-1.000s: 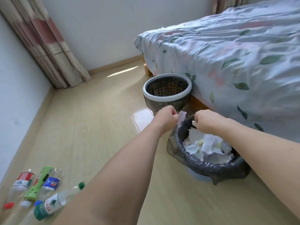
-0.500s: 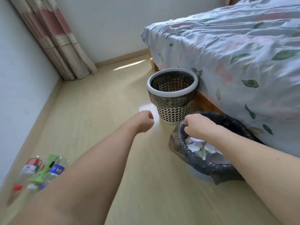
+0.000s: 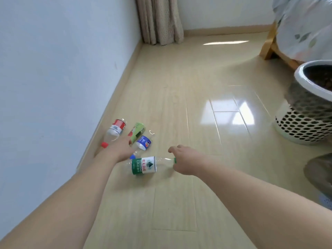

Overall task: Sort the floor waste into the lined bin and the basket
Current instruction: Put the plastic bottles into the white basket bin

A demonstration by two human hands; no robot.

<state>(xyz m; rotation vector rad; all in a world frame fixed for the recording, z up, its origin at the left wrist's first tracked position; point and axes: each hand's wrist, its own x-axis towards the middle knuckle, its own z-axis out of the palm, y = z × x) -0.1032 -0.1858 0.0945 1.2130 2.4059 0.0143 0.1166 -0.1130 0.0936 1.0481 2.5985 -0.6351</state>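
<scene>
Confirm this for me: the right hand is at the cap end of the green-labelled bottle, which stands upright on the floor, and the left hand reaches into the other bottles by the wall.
One thing is wrong: the green-labelled bottle is not upright; it lies on its side on the floor, as the head view shows. The rest holds: the right hand is at its cap end, and the left hand reaches into the other bottles by the wall.

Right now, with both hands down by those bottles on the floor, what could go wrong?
The right hand grips the green-label bottle only at its cap end, so it may swing or slip when lifted. The left hand covers part of the cluster and could knock the red-label bottle rolling along the wall. The basket sits well off to the right.
</scene>
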